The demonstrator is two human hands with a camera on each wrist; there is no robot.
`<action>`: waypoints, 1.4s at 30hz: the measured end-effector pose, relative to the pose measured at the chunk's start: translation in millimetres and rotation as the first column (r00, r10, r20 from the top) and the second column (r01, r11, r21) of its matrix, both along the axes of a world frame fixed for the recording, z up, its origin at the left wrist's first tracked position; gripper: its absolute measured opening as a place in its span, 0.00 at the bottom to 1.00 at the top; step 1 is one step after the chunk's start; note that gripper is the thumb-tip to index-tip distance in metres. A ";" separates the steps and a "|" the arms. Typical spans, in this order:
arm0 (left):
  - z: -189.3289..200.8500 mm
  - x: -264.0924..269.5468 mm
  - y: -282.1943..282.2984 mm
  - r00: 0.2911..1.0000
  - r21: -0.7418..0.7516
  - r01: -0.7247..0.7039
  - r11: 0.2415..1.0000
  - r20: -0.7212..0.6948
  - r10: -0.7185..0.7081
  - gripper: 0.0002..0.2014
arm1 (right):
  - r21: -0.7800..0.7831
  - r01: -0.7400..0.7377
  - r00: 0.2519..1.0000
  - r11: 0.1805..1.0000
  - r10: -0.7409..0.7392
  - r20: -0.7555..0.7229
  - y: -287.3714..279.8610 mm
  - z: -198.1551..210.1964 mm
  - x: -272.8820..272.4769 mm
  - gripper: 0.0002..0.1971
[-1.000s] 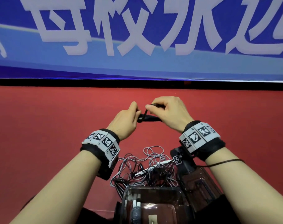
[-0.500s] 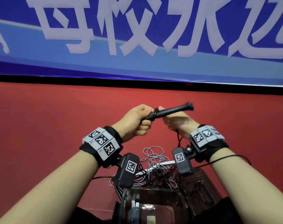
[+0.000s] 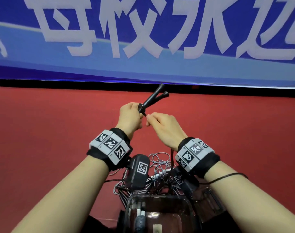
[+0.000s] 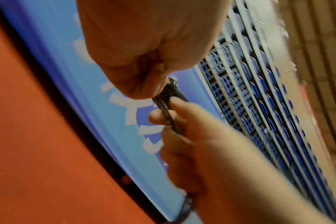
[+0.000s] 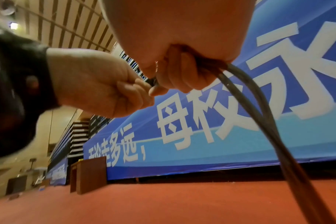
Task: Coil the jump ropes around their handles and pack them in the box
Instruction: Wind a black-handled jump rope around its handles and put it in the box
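Left hand point(image 3: 129, 117) grips two black handles point(image 3: 153, 98) at wrapped end; right hand point(image 3: 162, 125) pinches rope point(image 5: 259, 115) beside it, above red floor point(image 3: 42, 132).

Hands: 2, left hand point(image 3: 129, 117) & right hand point(image 3: 163, 126)
Black handles point(image 3: 151, 99): 2, held tog.
Clear boxes point(image 3: 160, 214): 1, at 6 o'clock
Loose ropes point(image 3: 160, 167): tangled pile, count unclear
Banners point(image 3: 143, 39): 1, at 12 o'clock

Blue banner point(image 3: 143, 64) with white characters, red floor point(image 3: 42, 132), wooden lectern point(image 5: 90, 174), tiered seating point(image 4: 259, 91)
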State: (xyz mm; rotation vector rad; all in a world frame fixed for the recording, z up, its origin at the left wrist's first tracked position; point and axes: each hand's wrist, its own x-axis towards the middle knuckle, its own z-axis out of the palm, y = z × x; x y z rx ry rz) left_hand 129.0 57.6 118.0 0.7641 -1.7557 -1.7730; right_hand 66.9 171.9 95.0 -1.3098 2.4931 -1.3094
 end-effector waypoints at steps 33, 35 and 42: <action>-9.0 16.0 -8.3 0.878 -0.870 0.269 0.414 0.398 0.266 0.07 | 0.098 0.026 1.000 0.995 -0.027 0.005 39.2 29.4 -18.9 0.20; -7.9 18.0 -10.0 0.839 -0.848 0.313 0.427 0.458 0.294 0.07 | 0.110 -0.049 0.999 0.993 0.048 0.010 40.3 29.9 -22.0 0.13; -10.4 20.0 12.2 0.822 -0.810 0.540 0.227 0.566 0.065 0.09 | -0.018 -0.120 0.991 0.993 0.119 -0.052 47.1 30.9 -50.3 0.11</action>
